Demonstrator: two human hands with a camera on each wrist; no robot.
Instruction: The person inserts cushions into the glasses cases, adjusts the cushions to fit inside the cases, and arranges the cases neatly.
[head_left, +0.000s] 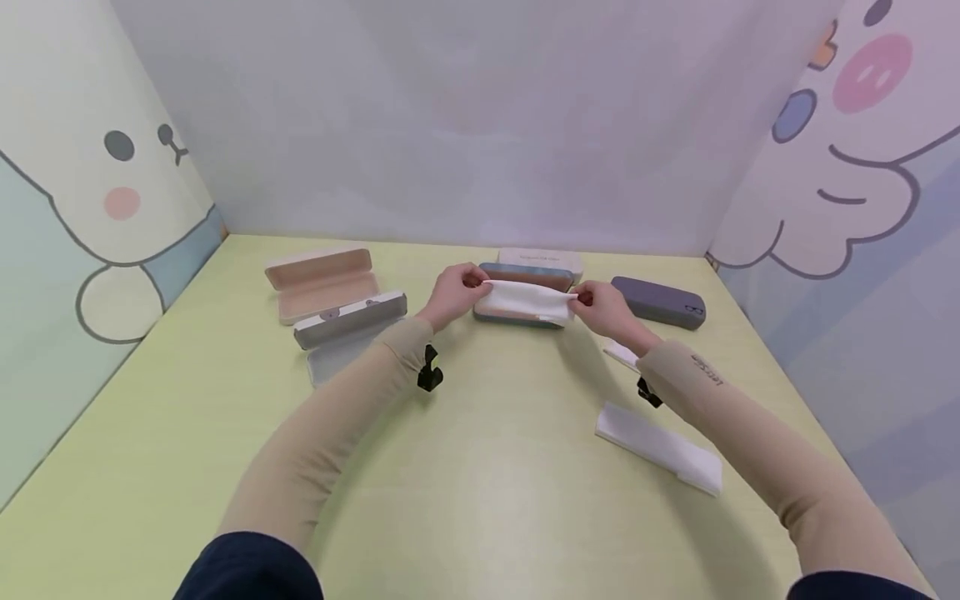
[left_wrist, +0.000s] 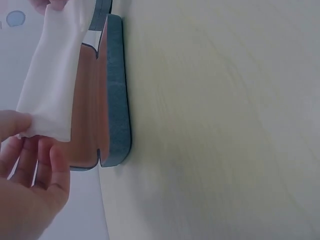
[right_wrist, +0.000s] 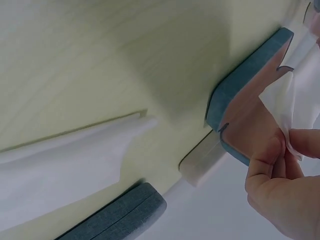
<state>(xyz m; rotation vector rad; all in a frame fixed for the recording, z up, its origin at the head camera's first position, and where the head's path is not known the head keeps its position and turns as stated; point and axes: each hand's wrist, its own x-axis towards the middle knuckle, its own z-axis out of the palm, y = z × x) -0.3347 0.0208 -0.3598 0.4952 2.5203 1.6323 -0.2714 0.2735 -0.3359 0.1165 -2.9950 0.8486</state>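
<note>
A folded white cloth (head_left: 525, 300) is stretched between my two hands, over an open blue-green glasses case (left_wrist: 117, 95) with a brownish-pink lining. My left hand (head_left: 454, 293) pinches the cloth's left end between thumb and fingers. At the other end my right hand (head_left: 606, 308) pinches a corner of it. The case stands with its lid raised at the back, its hollow partly covered by the cloth in the head view. In the right wrist view the case's lining (right_wrist: 255, 110) shows below the drooping cloth edge.
Two open cases, one pink (head_left: 326, 283) and one grey-white (head_left: 348, 333), stand on the left. A closed dark case (head_left: 660, 302) lies at the right, and a pale box (head_left: 543, 260) behind. Folded white cloths (head_left: 660, 446) lie at the front right of the table.
</note>
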